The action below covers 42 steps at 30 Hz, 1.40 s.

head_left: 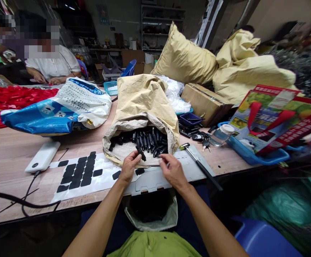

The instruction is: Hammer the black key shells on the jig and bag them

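Pinched in the left hand [130, 167], between thumb and fingers: one small black piece [141, 153], held just in front of the open mouth of a cream sack [144, 96]. Near it, at the sack's front edge, the right hand [173, 170], fingers curled, thumb near the fingertips; impossible to tell whether grasping anything. Just beyond both hands, inside the sack mouth, a heap of similar black pieces [148, 139]. Step in hand, by the look of it: handling a single piece, apart from the heap. Probably needed for the next move: a steady left grip, with the right fingertips free to meet the piece without stirring the others. Along the edge of the tabletop [5, 157], a pale board [147, 184]; to the right, a hammer [198, 160], handle overhanging the edge. To the left, a white sheet [105, 180] bearing rows of dark patches [77, 173], then a white power bank [43, 157], cable attached. Below the edge, between the legs, an open pale bag [172, 218], contents too dark to make out. Farther off, a blue-and-white bag [83, 103] and, opposite, a lidded jar [221, 135] beside keys [206, 144].
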{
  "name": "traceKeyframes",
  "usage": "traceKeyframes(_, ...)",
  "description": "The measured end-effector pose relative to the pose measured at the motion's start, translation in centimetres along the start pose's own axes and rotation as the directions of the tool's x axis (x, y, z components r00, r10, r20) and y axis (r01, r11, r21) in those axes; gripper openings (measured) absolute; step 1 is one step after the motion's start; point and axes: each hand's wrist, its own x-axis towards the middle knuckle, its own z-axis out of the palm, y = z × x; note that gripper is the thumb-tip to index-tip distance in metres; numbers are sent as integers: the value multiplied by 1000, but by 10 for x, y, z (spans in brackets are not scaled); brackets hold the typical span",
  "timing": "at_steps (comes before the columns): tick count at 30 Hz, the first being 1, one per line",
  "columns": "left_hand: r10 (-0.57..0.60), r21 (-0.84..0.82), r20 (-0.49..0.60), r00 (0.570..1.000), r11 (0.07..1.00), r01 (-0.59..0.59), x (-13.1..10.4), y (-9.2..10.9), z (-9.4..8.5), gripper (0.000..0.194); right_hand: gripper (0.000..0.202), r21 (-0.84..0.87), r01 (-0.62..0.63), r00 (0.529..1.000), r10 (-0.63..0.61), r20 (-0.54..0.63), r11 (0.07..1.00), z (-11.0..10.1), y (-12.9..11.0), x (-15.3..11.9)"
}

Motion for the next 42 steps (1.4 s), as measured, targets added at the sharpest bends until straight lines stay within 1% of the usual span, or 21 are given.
traceKeyframes(2,-11,-80,-43,999,997,7,-2,4,4,39,18,102,18,997,-26,78,995,17,-12,-3)
traceKeyframes(5,-76,-194,-15,997,978,72,-9,9,12,37,15,157,23,994,-39,105,987,34,-21,-5)
traceKeyframes(8,-166,-279,21,986,946,165,-19,7,20,38,12,162,49,992,-67,107,985,38,-24,-4)
traceKeyframes(11,-214,-330,35,976,919,213,-26,1,24,39,13,139,59,991,-75,113,988,36,-22,-5)
traceKeyframes(14,-220,-325,40,975,920,221,-30,-4,25,40,16,130,55,990,-71,119,990,36,-19,-8)
traceKeyframes(19,-245,-298,67,967,920,254,-29,-1,23,52,14,113,99,986,-113,127,989,38,-14,-12)
traceKeyframes(24,-261,-276,44,964,924,263,-26,-4,19,45,13,83,134,979,-145,141,987,41,-14,-12)
traceKeyframes(30,-284,-285,58,957,914,288,-23,-8,16,47,15,85,149,975,-161,152,985,41,-13,-10)
traceKeyframes(34,-281,-267,49,958,921,284,-21,-9,15,45,19,105,161,973,-176,151,981,44,-9,-9)
traceKeyframes(38,-281,-221,44,959,933,284,-21,-9,17,43,21,106,175,976,-187,111,979,50,-4,-10)
traceKeyframes(42,-295,-214,31,955,931,295,-21,-10,18,46,24,93,184,979,-191,76,979,53,-1,-10)
